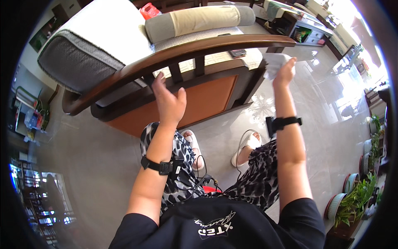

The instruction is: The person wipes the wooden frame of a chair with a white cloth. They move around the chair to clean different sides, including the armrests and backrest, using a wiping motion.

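Observation:
My right hand (285,73) holds a crumpled white cloth (275,63) against the front post of a dark wooden sofa's side frame, just under the end of the armrest (217,43). Close to the sofa's upright slats, my left hand (170,101) is raised with thumb and fingers apart, holding nothing; whether its fingertips touch the wood I cannot tell. Below the slats is an orange-brown side panel (199,101) in a dark frame. The cloth hides part of the post.
On the sofa are a grey and white cushion (84,59), a beige and grey bolster (200,20) and a small dark object (238,53). Potted plants (354,199) line the right side. A cable (238,155) hangs by my legs. A low cabinet (312,34) stands beyond.

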Demonstrator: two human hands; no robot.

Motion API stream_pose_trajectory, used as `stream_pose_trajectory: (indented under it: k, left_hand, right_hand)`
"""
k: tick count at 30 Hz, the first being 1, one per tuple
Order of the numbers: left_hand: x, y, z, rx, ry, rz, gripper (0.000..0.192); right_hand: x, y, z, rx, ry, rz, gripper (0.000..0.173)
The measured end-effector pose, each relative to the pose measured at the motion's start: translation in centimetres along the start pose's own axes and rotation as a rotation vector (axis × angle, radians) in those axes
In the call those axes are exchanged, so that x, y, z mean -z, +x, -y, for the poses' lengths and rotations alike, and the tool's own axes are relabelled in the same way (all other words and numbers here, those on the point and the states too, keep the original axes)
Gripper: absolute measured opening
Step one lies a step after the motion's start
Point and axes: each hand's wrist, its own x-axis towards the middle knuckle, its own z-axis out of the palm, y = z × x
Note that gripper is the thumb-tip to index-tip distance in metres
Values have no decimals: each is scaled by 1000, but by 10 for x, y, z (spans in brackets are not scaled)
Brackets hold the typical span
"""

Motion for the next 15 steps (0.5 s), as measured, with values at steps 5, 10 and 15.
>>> stream_pose_trajectory:
  k: [5,10,15]
  left_hand:
    - [-6,-1,8,103,-1,84,72]
    - [4,-2,10,40,49,155,70]
    - [9,-6,-5,-34,103,179,48]
  right_hand:
    - [-82,-151,-46,508,-666,604,42]
    - [-87,-163,-65,923,-718,765,57]
    - [-42,-84,-80,1090,-808,606,32]
